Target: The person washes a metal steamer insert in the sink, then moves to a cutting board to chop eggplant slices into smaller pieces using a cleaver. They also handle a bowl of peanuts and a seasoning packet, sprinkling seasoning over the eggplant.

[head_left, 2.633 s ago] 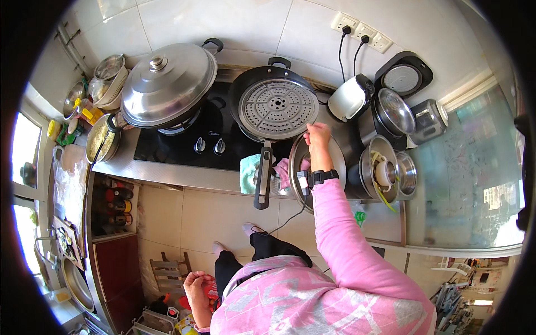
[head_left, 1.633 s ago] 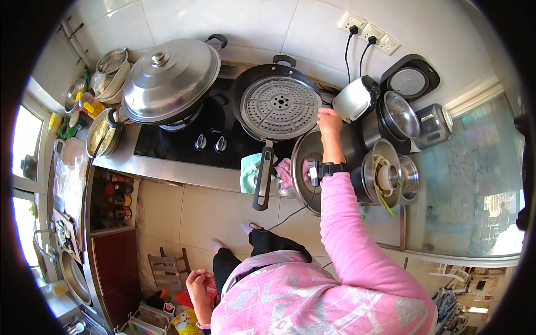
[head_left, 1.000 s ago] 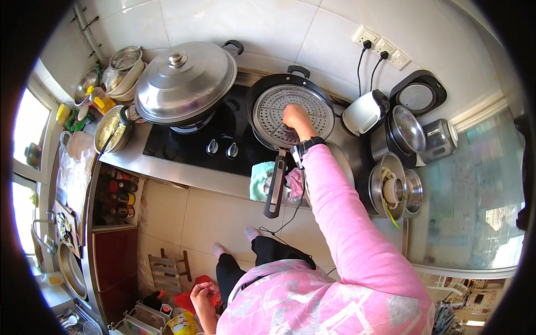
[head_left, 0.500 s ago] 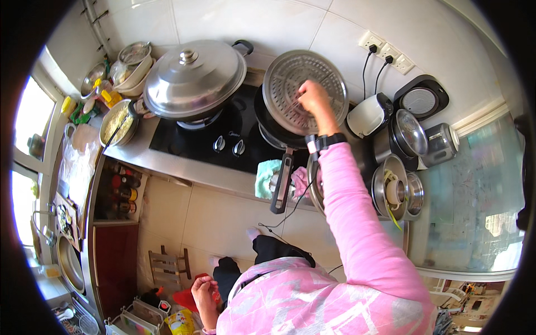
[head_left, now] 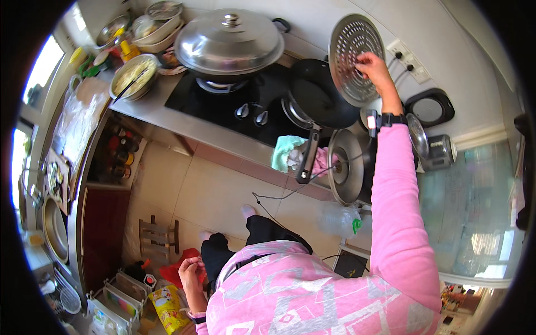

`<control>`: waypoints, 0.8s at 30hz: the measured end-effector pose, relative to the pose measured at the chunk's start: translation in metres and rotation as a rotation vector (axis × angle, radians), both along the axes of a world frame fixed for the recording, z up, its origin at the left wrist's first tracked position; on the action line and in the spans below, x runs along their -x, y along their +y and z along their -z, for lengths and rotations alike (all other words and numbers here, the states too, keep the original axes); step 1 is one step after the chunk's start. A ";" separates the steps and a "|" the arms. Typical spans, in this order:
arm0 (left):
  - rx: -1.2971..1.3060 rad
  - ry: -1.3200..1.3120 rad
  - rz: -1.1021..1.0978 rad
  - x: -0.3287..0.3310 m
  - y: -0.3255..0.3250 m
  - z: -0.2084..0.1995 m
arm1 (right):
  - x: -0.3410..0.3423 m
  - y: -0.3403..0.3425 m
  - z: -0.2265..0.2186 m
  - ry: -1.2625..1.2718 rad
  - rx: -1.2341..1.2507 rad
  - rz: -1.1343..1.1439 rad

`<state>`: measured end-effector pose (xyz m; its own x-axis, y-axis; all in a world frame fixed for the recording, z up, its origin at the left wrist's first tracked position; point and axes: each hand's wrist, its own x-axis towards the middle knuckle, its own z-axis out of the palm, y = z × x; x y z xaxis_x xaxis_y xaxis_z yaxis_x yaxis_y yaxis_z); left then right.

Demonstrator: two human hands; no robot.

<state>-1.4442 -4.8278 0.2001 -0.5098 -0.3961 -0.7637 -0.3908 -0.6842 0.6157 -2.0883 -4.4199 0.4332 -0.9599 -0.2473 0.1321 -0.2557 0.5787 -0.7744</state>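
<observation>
My right hand (head_left: 373,70) grips a round perforated metal steamer plate (head_left: 347,50), tilted up on edge above the right side of the stove. Below and left of it, a black frying pan (head_left: 318,92) rests on the right burner, its dark inside showing and its handle toward me. My left hand (head_left: 191,272) hangs low at my side, well away from the stove, with its fingers curled together. Whether anything is between those fingers cannot be made out.
On the left burner stands a large wok under a domed steel lid (head_left: 230,42). A bowl of pale shredded food (head_left: 134,75) with chopsticks sits left of it. Cloths (head_left: 289,152) and a metal lid (head_left: 346,167) lie by the pan handle. A small wooden chair (head_left: 157,240) stands on the floor.
My right hand has lifted the steamer plate off the frying pan and carried it up and right, uncovering the pan. The view has shifted. My left hand stays low.
</observation>
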 end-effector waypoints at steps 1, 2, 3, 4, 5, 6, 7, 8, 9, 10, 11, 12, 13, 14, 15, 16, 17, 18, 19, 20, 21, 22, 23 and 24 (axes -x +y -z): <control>-0.012 -0.011 0.008 0.001 -0.004 0.000 | -0.002 -0.001 0.006 -0.017 0.004 -0.032; -0.007 -0.055 -0.009 -0.001 -0.009 -0.001 | -0.006 -0.002 0.013 -0.027 0.024 -0.086; 0.018 -0.014 -0.002 -0.002 -0.011 0.000 | -0.009 -0.004 0.021 -0.056 0.023 -0.137; 0.064 0.016 -0.024 -0.003 -0.011 0.001 | -0.009 -0.007 0.027 -0.119 -0.042 -0.105; 0.061 -0.017 -0.009 -0.006 -0.014 0.002 | -0.014 -0.009 0.034 -0.104 0.024 -0.184; 0.057 -0.024 0.001 -0.011 -0.020 0.003 | -0.016 -0.012 0.038 -0.129 -0.020 -0.228; 0.067 -0.024 -0.010 -0.014 -0.027 0.004 | -0.013 -0.020 0.042 -0.131 -0.091 -0.186; 0.075 -0.024 -0.005 -0.018 -0.033 0.005 | -0.014 -0.027 0.045 -0.161 -0.158 -0.085; 0.071 -0.041 -0.010 -0.021 -0.039 0.005 | -0.014 -0.034 0.050 -0.121 -0.135 -0.061; 0.069 -0.052 0.002 -0.026 -0.045 0.004 | -0.016 -0.042 0.050 -0.092 -0.194 -0.060; 0.082 -0.053 -0.009 -0.030 -0.053 0.003 | -0.016 -0.054 0.049 -0.060 -0.232 -0.092; 0.086 -0.062 -0.044 -0.037 -0.060 0.002 | -0.017 -0.068 0.045 -0.092 -0.225 -0.073; 0.089 -0.069 -0.071 -0.042 -0.067 0.001 | -0.016 -0.085 0.041 -0.065 -0.272 -0.084; 0.094 -0.074 -0.093 -0.048 -0.071 0.001 | -0.019 -0.098 0.036 -0.065 -0.276 -0.094; 0.085 -0.088 -0.116 -0.056 -0.076 0.001 | -0.022 -0.114 0.029 -0.077 -0.247 -0.126; 0.082 -0.084 -0.140 -0.064 -0.081 0.002 | -0.025 -0.132 0.021 -0.053 -0.293 -0.138; 0.077 -0.082 -0.164 -0.073 -0.086 0.003 | -0.029 -0.152 0.014 -0.043 -0.306 -0.174; 0.076 -0.094 -0.182 -0.082 -0.090 0.005 | -0.033 -0.172 0.007 -0.057 -0.299 -0.204; 0.069 -0.078 -0.209 -0.092 -0.094 0.007 | -0.039 -0.193 -0.001 -0.049 -0.301 -0.261; 0.041 -0.080 -0.258 -0.100 -0.097 0.009 | -0.047 -0.215 -0.006 -0.010 -0.318 -0.294; 0.038 -0.078 -0.283 -0.107 -0.100 0.011 | -0.056 -0.240 -0.010 0.056 -0.363 -0.342; 0.040 -0.084 -0.301 -0.114 -0.104 0.012 | -0.067 -0.266 -0.015 0.057 -0.350 -0.382; 0.044 -0.068 -0.321 -0.122 -0.108 0.014 | -0.080 -0.294 -0.018 0.085 -0.375 -0.451; 0.050 -0.062 -0.335 -0.128 -0.112 0.014 | -0.095 -0.323 -0.019 0.136 -0.397 -0.509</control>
<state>-1.3157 -4.9397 0.1856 -0.2984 -0.5712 -0.7647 -0.1874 -0.7505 0.6337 -1.9938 -4.7430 0.4522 -0.6912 -0.7210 0.0491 -0.6536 0.5947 -0.4681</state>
